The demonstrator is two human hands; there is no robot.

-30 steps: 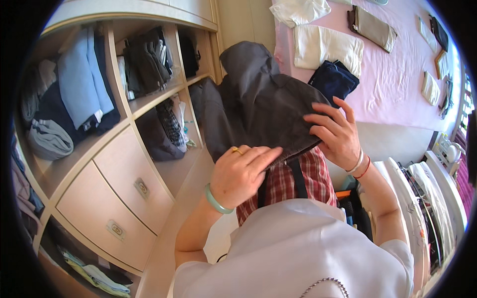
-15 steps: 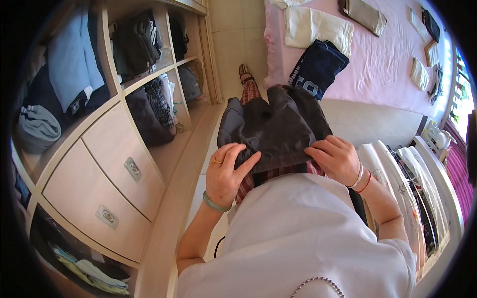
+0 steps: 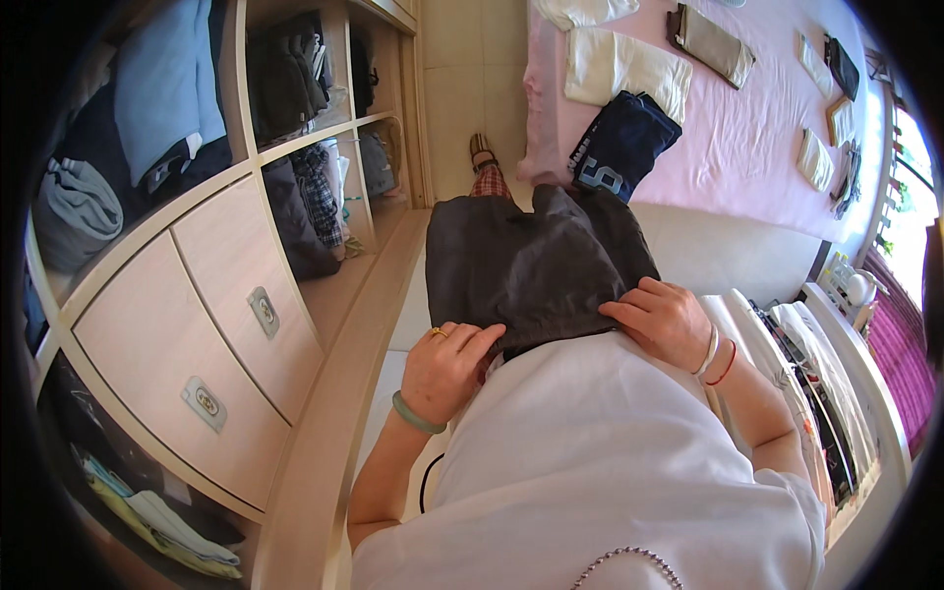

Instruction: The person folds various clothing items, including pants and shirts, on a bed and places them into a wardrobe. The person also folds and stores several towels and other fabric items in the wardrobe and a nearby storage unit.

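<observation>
Your bare left hand (image 3: 440,376) and bare right hand (image 3: 671,326) each grip the near edge of a dark grey-brown cloth garment (image 3: 531,261), spread at the centre of the frame. Upper right, a folded navy-blue garment (image 3: 637,136) lies on a pink-sheeted bed (image 3: 733,167); left, a pale wooden cabinet (image 3: 162,339).

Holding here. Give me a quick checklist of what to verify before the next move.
1. Left hand holding the dark garment's near edge: ok.
2. Right hand holding that edge too: ok.
3. Dark garment smooth: not ok, creases show.
4. Its underside free of folds: cannot tell, hidden.
5. Navy garment resting on the pink bed: ok.
6. Cabinet doors shut: ok.
</observation>
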